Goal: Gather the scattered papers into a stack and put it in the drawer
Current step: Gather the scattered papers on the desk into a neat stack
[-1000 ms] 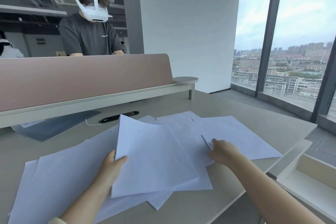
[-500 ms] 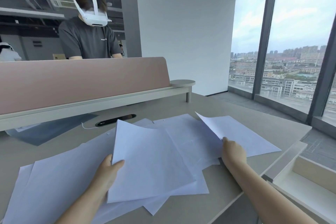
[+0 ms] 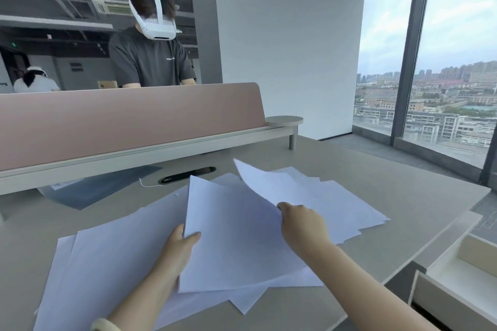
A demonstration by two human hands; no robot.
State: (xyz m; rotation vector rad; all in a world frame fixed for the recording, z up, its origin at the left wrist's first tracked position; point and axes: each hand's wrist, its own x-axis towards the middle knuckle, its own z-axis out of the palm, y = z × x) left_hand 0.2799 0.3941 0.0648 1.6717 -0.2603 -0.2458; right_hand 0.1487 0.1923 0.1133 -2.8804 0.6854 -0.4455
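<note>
Gripping a stack [image 3: 236, 239] of white sheets by its left edge, the left hand [image 3: 178, 247] lays its thumb on top; its fingers are tucked underneath, out of sight. The stack is tilted, near edge low over the table [image 3: 408, 191], far edge raised. The right hand [image 3: 304, 226] is just right of the stack, fingers curled and pinching the near edge of a single sheet [image 3: 261, 184]. That sheet arches up and away from the hand, far corner in the air, and overlaps the stack's upper right part. Loose papers [image 3: 107, 263] lie flat on the table, fanned out under and left of the left wrist; more lie beyond the right hand toward the table's right side, overlapping one another. Drawer [image 3: 454, 285] stands pulled open at lower right, below the table edge, well apart from both hands, pale inside; whether it holds any paper cannot be told. Behind the papers: a cable slot [image 3: 188, 174] in the tabletop, a dark mat [image 3: 102, 191] partly under a pink partition [image 3: 129, 121]. A person [image 3: 150, 64] in a dark shirt and white headset stands beyond the partition.
</note>
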